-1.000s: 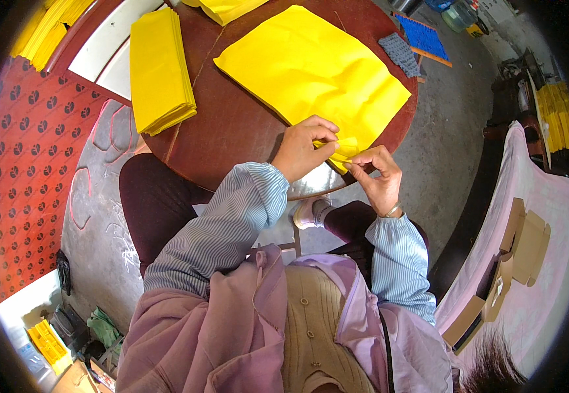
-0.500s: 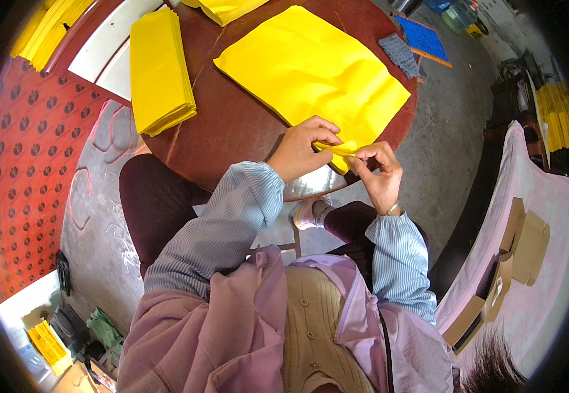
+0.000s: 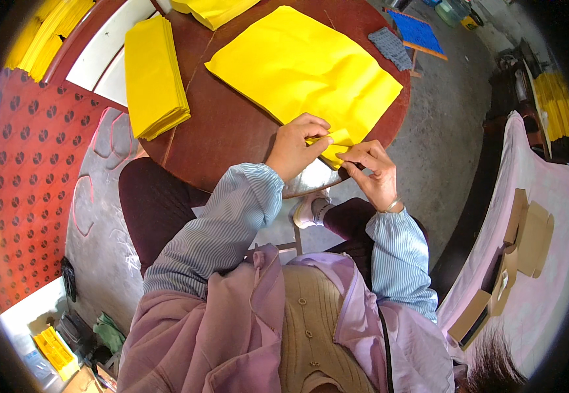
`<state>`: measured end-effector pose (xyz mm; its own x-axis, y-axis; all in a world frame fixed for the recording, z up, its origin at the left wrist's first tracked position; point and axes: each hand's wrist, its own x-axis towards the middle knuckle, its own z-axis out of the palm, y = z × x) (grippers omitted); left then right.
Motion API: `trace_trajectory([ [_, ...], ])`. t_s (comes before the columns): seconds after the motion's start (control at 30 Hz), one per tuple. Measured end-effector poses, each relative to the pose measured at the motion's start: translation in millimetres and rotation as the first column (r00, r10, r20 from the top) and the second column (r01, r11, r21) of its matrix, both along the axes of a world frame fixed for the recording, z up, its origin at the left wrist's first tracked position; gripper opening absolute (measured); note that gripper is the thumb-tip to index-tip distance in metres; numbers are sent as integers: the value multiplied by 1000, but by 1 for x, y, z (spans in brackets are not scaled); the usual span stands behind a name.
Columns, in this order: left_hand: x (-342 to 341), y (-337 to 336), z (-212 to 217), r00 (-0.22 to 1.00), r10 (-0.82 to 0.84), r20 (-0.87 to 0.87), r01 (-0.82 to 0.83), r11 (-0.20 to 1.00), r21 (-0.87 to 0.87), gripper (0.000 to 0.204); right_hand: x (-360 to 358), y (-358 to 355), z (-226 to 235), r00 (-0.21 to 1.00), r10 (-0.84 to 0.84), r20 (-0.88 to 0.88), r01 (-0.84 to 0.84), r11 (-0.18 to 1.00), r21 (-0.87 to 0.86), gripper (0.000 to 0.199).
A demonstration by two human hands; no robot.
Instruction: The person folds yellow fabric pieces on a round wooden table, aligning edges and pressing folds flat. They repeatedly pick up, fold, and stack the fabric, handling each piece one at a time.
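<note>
A large yellow sheet of fabric-like material (image 3: pixel 297 65) lies over the round brown table (image 3: pixel 232 124), its near corner at the table's front edge. My left hand (image 3: pixel 294 147) pinches the sheet's near edge, where a small fold is gathered between thumb and fingers. Just to its right, my right hand (image 3: pixel 373 170) holds the lower corner of the same sheet between thumb and forefinger. Part of the fold is hidden behind my left fingers. On the table's left side rests a stack of folded yellow sheets (image 3: pixel 153 75).
Another yellow piece (image 3: pixel 219 8) lies at the table's far edge, and a grey cloth (image 3: pixel 391 48) at its right edge. Beyond stands a stool with a blue seat (image 3: pixel 419 31). Open cardboard boxes (image 3: pixel 535 239) lie on a pink-covered surface (image 3: pixel 527 314) at the right.
My right hand has shifted slightly left and down with the sheet's corner. My left hand keeps its pinch, its fingers slightly moved. The whole view has shifted a little.
</note>
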<state>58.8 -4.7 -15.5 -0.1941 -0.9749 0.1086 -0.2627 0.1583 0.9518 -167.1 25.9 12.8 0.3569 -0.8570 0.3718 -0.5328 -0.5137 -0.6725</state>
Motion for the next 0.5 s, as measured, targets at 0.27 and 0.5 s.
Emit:
trace_trajectory([
  [0.27, 5, -1, 3, 999, -52, 11, 51, 999, 12, 17, -5, -10, -9, 987, -32, 157, -8, 970, 243, 14],
  [0.5, 9, 0, 5, 995, -100, 23, 101, 994, -40, 16, -5, -11, -13, 964, -94, 250, -21, 907, 421, 13],
])
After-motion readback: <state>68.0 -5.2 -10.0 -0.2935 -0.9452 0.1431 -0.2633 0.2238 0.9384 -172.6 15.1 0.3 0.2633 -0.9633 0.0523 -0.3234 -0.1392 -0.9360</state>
